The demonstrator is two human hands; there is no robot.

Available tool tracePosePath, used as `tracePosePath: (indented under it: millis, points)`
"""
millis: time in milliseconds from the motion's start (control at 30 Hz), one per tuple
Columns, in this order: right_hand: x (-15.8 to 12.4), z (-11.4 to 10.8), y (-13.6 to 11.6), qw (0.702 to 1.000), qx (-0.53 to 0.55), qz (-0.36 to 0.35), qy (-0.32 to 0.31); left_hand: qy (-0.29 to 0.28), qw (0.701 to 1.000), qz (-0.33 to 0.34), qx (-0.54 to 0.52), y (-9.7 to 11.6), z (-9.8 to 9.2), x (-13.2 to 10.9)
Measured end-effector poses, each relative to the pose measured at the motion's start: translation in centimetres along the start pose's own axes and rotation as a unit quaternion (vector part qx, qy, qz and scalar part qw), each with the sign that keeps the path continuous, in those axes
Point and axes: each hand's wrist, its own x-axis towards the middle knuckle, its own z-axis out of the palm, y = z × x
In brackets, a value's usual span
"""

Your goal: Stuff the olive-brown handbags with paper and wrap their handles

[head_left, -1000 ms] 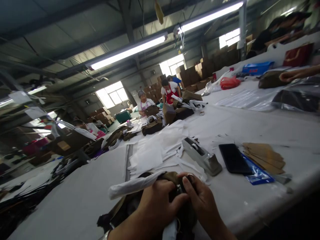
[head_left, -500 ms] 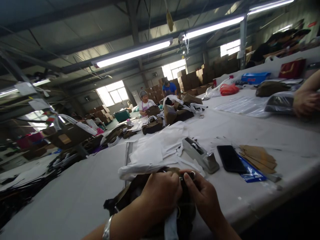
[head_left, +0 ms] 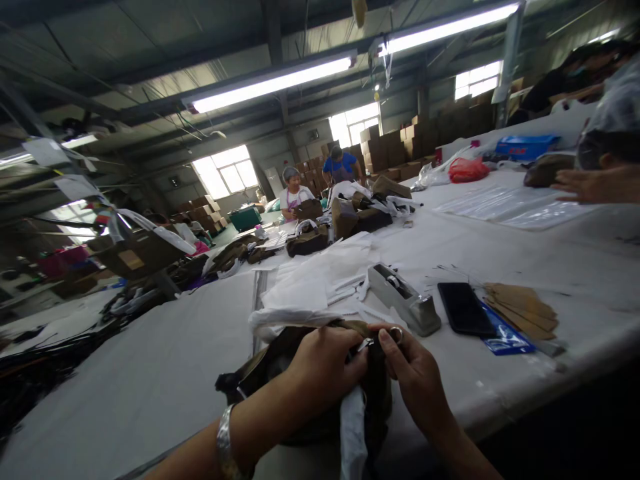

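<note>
In the head view, the dark bag (head_left: 378, 408) sits by the tabletop's (head_left: 200, 373) near edge. The left hand (head_left: 325, 363) and right hand (head_left: 413, 367) both pinch it, fingers closed; a small metal piece (head_left: 367, 343) shows more than half a second ago.

Left forearm (head_left: 200, 448) slants from near left toward far right; left grip (head_left: 324, 363) knuckles-up, fingers curled inward, thumb pointing right. Right forearm (head_left: 463, 445) slants from near right toward far left; right grip (head_left: 414, 368) just beside, thumb and forefinger pinched.
</note>
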Motion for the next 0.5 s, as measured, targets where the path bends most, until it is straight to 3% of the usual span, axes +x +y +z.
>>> tracePosePath:
  millis: [200, 367, 500]
  points:
    - [0.2, -0.2, 0.1, 0.999, -0.041, -0.021, 0.006, 0.036, 0.992, 0.055, 0.106, -0.2, 0.3, 0.5]
    - [0.2, -0.3, 0.2, 0.998, -0.065, -0.019, -0.004, 0.055, 0.998, 0.037, -0.024, -0.8, -0.2, -0.2]
    - [0.2, -0.7, -0.2, 0.996, -0.085, -0.017, -0.01, 0.019, 0.999, 0.005, -0.04, -1.6, -1.6, -1.7]
